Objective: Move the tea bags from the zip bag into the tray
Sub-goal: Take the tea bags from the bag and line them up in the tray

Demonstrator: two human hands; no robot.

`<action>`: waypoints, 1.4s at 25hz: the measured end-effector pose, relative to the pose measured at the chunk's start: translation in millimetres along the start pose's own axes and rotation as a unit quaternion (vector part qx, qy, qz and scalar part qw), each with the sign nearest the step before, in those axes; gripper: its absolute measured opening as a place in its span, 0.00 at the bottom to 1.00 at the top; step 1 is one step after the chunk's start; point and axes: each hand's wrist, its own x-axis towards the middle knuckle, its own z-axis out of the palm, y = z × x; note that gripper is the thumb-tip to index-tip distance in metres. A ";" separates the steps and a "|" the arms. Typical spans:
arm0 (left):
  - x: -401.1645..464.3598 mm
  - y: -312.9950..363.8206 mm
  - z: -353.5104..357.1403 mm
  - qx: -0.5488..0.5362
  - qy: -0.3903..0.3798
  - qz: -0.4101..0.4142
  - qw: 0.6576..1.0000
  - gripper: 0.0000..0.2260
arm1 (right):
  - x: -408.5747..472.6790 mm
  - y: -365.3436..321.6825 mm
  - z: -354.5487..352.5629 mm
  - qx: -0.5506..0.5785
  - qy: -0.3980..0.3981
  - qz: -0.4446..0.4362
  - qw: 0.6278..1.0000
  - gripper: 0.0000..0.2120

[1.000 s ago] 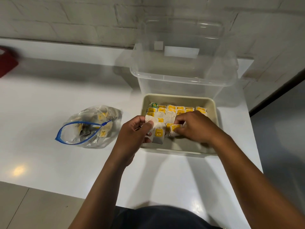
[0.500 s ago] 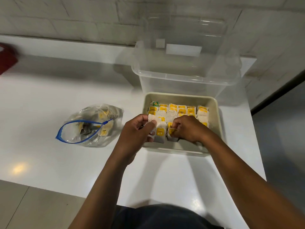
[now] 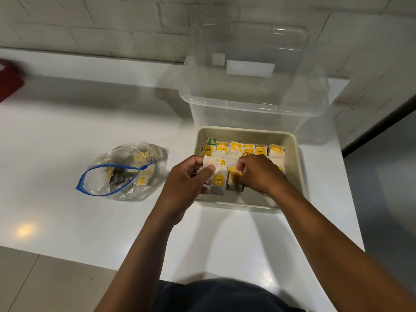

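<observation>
Nearest me, two bare forearms reach up from the bottom edge over the white counter (image 3: 67,136). The left hand (image 3: 186,176) has its fingers and thumb curled round a small bunch of tea bags (image 3: 208,164) at the tray's near-left corner. The right hand (image 3: 258,174), just at 3 o'clock from it, pinches one yellow-tagged bag (image 3: 235,180) and seems to be seating it upright in the front row.

The beige tray (image 3: 299,167) holds the packed rows of tea bags (image 3: 247,150), standing on edge and filling the far half; the near strip of the tray floor looks bare. At 9 o'clock from the hands, well apart from the tray, the zip bag (image 3: 126,172) lies on its side, mouth open, with a fair number of bags left inside.

So I'd judge this the placing step, roughly mid-task. Next the handful needs feeding in bag by bag, then a reach back to the zip bag.

Beyond the tray at 12 o'clock stands a clear plastic tub (image 3: 254,91); I can't see whether it holds anything. A red object (image 3: 9,79) at 10 o'clock is cut off and blurred. How many bags the left hand holds is hidden by its fingers, and the tag print is too small to read.
</observation>
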 end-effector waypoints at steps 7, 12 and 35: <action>-0.3 0.0 3.0 -0.002 -0.005 -0.003 1.000 0.04 | -4.8 1.0 -1.3 0.019 0.025 0.032 0.999 0.10; 2.1 0.8 9.6 -0.035 -0.008 -0.023 0.999 0.04 | -35.3 -7.2 -22.6 0.229 0.081 -0.039 0.969 0.01; -3.0 6.6 5.3 0.027 -0.004 0.009 1.000 0.07 | -39.4 21.0 -40.4 0.093 -0.101 -0.081 0.987 0.07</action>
